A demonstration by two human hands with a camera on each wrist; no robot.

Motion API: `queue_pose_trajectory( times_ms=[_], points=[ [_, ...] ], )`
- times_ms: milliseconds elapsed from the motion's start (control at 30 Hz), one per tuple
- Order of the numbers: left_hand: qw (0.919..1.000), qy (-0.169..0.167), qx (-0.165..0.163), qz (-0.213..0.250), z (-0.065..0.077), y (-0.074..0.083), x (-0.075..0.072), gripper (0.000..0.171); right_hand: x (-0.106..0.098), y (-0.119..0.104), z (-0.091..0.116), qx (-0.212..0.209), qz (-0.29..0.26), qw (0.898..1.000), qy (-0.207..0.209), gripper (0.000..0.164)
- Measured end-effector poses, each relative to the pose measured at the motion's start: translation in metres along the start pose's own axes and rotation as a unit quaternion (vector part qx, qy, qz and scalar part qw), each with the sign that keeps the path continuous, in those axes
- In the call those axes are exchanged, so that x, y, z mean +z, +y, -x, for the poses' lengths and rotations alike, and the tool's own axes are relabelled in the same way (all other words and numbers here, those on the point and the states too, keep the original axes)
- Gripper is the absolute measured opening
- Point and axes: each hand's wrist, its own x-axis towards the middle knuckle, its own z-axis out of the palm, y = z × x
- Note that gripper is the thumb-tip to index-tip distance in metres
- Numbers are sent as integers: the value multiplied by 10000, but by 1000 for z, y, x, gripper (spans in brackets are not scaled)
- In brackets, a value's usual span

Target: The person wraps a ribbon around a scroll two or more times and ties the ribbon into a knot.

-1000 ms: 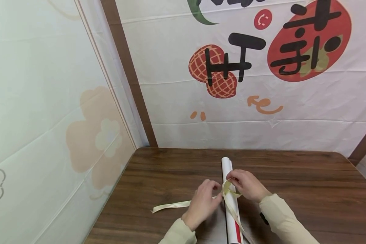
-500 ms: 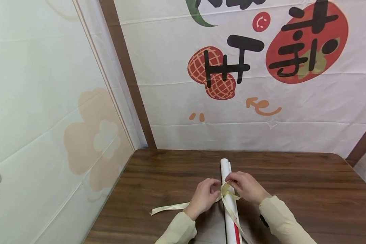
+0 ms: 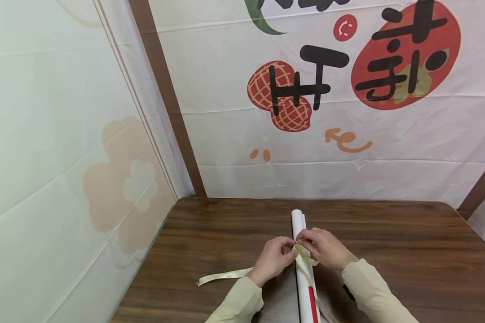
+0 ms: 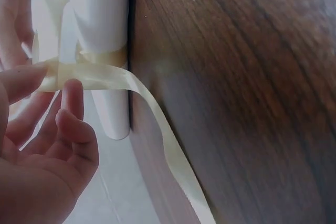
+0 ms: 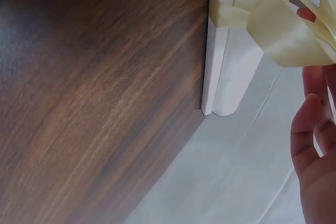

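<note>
A white paper roll [image 3: 297, 222] with a red strip lies lengthwise on the table in the head view. Pale yellow ribbon [image 4: 181, 174] passes round it, and a loose tail stretches left across the wood. My left hand [image 3: 272, 256] pinches the ribbon between thumb and fingers just above the roll. From the other side my right hand [image 3: 327, 249] holds a loop of the same ribbon, its fingertips close to the left ones. In the right wrist view the ribbon loop [image 5: 286, 32] bulges beside the fingers, whose tips are partly hidden behind it.
The dark wooden table [image 3: 396, 242] extends on both sides of the roll. Behind it hangs a white printed cloth [image 3: 226, 125], and another patterned cloth [image 3: 64, 134] stands along the left side.
My left fingers have moved right and up to the ribbon, meeting the right fingertips. The raised loop now sits lower and tighter between the hands. The roll has stayed in place.
</note>
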Motion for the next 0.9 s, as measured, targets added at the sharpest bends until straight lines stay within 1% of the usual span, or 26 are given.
queue_pose_trajectory(
  times_ms=[200,367,533,600,667,767,900],
  points=[
    [9996,-27,-79,282,-4,0,6,9,-1,0,2,64,-15,10000,-45,12],
    [9996,102,-107,260,-7,-1,10,7,-2,0,3,9,-107,9999,-62,11],
    [9993,334,-63,139,-10,-2,15,6,-3,1,2,-287,-360,9989,-14,13],
    [9989,453,-28,89,-11,-2,16,7,-2,1,1,-504,-334,9981,103,14],
    [9986,520,8,59,-12,-2,17,7,-2,2,0,-730,-186,9967,286,15],
    [9987,506,22,61,-13,-2,17,7,-2,2,0,-975,-50,9941,477,17],
    [9994,342,-2,55,-15,-2,19,4,-3,2,1,-1014,-156,9939,409,18]
  ],
)
